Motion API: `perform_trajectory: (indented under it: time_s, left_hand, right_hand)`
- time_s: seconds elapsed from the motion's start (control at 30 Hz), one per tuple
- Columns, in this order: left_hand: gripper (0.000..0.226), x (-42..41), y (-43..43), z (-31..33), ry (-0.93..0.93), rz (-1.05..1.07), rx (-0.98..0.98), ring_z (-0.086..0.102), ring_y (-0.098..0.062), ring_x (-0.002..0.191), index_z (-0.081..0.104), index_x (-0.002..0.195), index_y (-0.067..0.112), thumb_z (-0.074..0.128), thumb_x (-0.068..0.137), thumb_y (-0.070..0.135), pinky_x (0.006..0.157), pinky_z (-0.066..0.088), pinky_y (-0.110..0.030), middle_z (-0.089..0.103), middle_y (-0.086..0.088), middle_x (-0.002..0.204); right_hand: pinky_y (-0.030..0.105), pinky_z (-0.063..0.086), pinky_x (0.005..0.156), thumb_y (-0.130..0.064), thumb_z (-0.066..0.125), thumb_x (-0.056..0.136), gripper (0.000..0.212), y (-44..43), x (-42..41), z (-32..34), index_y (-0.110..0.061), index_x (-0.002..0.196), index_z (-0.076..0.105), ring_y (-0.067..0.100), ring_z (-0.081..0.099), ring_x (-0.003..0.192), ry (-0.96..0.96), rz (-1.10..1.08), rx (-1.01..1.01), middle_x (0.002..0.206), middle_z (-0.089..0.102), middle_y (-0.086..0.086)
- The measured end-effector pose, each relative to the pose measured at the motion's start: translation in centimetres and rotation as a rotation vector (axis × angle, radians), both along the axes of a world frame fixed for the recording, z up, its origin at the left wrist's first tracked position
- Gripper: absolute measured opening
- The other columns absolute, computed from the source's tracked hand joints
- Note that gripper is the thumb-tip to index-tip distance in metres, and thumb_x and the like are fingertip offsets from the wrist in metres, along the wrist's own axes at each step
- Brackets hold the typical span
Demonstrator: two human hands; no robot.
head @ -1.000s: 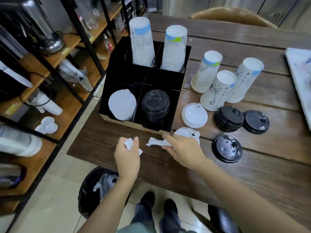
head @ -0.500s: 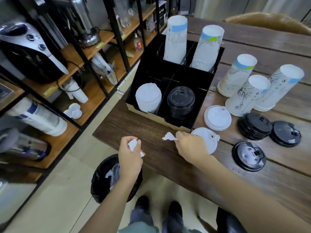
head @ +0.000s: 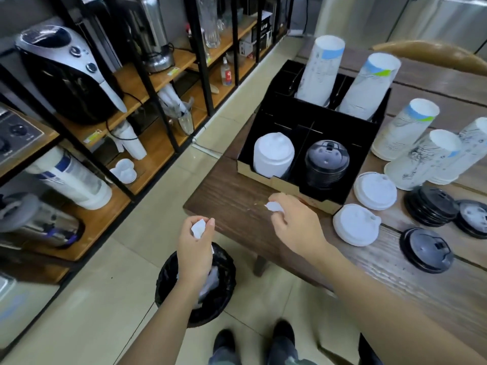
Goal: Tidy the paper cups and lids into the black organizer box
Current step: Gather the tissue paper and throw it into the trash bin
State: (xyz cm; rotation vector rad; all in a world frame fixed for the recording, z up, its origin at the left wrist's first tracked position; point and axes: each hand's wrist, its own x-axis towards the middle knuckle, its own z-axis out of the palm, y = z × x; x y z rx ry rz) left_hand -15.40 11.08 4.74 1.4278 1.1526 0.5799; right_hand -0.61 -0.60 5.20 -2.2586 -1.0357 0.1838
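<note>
The black organizer box [head: 271, 119] stands at the wooden table's left end. Its rear slots hold two upturned paper cup stacks [head: 321, 72], its front slots a white lid stack [head: 273, 154] and a black lid stack [head: 326, 162]. To its right stand three loose cup stacks [head: 407, 127]. Two white lids [head: 355, 223] and several black lids [head: 427, 250] lie on the table. My left hand [head: 195, 248] pinches a white paper scrap [head: 198, 227] above the bin. Over the table edge, my right hand [head: 297, 227] holds another scrap [head: 272, 206].
A black waste bin [head: 224, 293] with crumpled paper stands on the tiled floor under my left hand. Shelves with kitchen appliances [head: 66, 75] line the left side. My feet [head: 253, 341] are at the bottom.
My left hand has moved off the table edge and now hovers over the bin with its scrap. My right hand drew the other scrap back from the box. The view swung left.
</note>
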Motion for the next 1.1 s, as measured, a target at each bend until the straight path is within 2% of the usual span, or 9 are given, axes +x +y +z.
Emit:
perform_trajectory:
  time_s: [0.13, 0.37, 0.47, 0.6, 0.73, 0.87, 0.97, 1.03, 1.1]
  left_hand:
    - [0.032, -4.1, 3.6, -0.4, 0.016, 0.076, -0.016, 0.037, -0.018, 0.054, 0.046, 0.069, 0.014, 0.060, 0.088, 0.034, 0.056, 0.036, -0.031, 0.042, -0.003, 0.061]
    - [0.035, -10.9, 9.0, -6.3, 0.186, 0.275, -0.057, 0.034, -0.017, 0.054, 0.036, 0.058, 0.019, 0.053, 0.088, 0.016, 0.056, 0.033, -0.030, 0.036, 0.002, 0.055]
    - [0.024, -12.6, 10.3, -11.8, 0.352, 0.272, -0.072, 0.045, -0.024, 0.064, 0.050, 0.072, 0.006, 0.053, 0.089, 0.022, 0.062, 0.038, -0.033, 0.051, -0.004, 0.066]
    - [0.023, -13.4, 11.2, -21.9, 0.616, 0.128, -0.057, 0.058, -0.037, 0.088, 0.051, 0.092, 0.006, 0.050, 0.093, 0.029, 0.073, 0.041, -0.036, 0.063, -0.020, 0.094]
    - [0.035, -13.7, 11.2, -33.0, 0.794, -0.103, -0.038, 0.058, -0.038, 0.100, 0.051, 0.115, 0.005, 0.042, 0.096, 0.034, 0.076, 0.044, -0.039, 0.062, -0.020, 0.109]
    - [0.026, -14.1, 10.6, -42.1, 0.829, -0.174, -0.034, 0.057, -0.038, 0.090, 0.045, 0.097, 0.004, 0.042, 0.096, 0.029, 0.065, 0.037, -0.035, 0.057, -0.019, 0.105]
    - [0.042, -14.1, 10.1, -46.0, 0.866, -0.274, -0.068, 0.051, -0.036, 0.110, 0.045, 0.119, 0.007, 0.047, 0.093, 0.040, 0.080, 0.042, -0.041, 0.049, -0.016, 0.121]
    - [0.059, -14.2, 10.0, -46.9, 0.917, -0.344, -0.037, 0.040, -0.032, 0.128, 0.034, 0.137, 0.014, 0.046, 0.091, 0.048, 0.098, 0.037, -0.044, 0.040, -0.011, 0.140]
    - [0.068, -14.3, 9.8, -46.3, 0.920, -0.368, 0.002, 0.026, -0.026, 0.141, 0.022, 0.147, 0.020, 0.041, 0.091, 0.055, 0.111, 0.027, -0.045, 0.028, -0.003, 0.154]
  right_hand:
    - [0.026, 0.033, 0.047, -0.028, 0.052, 0.086, 0.027, 4.5, -3.7, -1.0, -0.010, 0.066, 0.047, 0.022, 0.044, 0.047, -0.121, 0.046, 0.053, 0.056, 0.041, -0.004]
    - [0.027, 0.027, 0.043, -0.024, 0.051, 0.087, 0.032, 11.3, -10.0, -8.6, -0.016, 0.064, 0.030, 0.017, 0.030, 0.041, -0.009, 0.289, -0.006, 0.048, 0.016, -0.015]
    - [0.023, 0.028, 0.042, -0.025, 0.052, 0.087, 0.031, 13.2, -11.7, -14.6, -0.014, 0.061, 0.038, 0.017, 0.035, 0.036, 0.031, 0.318, -0.117, 0.040, 0.030, -0.007]
    - [0.033, 0.034, 0.052, -0.028, 0.044, 0.096, 0.034, 15.4, -12.6, -24.2, -0.003, 0.072, 0.048, 0.032, 0.056, 0.055, 0.049, 0.387, -0.301, 0.063, 0.058, 0.020]
    - [0.040, 0.034, 0.057, -0.027, 0.041, 0.098, 0.029, 16.9, -13.6, -34.0, -0.010, 0.076, 0.035, 0.032, 0.051, 0.066, 0.074, 0.415, -0.420, 0.072, 0.049, 0.016]
    - [0.033, 0.027, 0.052, -0.021, 0.049, 0.095, 0.025, 17.4, -14.1, -42.4, 0.003, 0.090, 0.055, 0.039, 0.060, 0.065, -0.047, 0.465, -0.479, 0.077, 0.061, 0.022]
    - [0.029, 0.028, 0.046, -0.017, 0.062, 0.086, 0.020, 17.5, -14.3, -46.5, 0.003, 0.085, 0.058, 0.036, 0.061, 0.053, -0.125, 0.495, -0.504, 0.065, 0.062, 0.019]
    - [0.034, 0.039, 0.059, -0.026, 0.059, 0.088, 0.025, 17.5, -14.1, -47.5, -0.003, 0.098, 0.060, 0.037, 0.065, 0.073, -0.142, 0.540, -0.525, 0.083, 0.067, 0.017]
    - [0.045, 0.038, 0.093, -0.044, 0.052, 0.089, 0.051, 17.1, -13.9, -47.1, -0.013, 0.129, 0.048, 0.034, 0.056, 0.113, -0.131, 0.579, -0.638, 0.123, 0.061, 0.013]
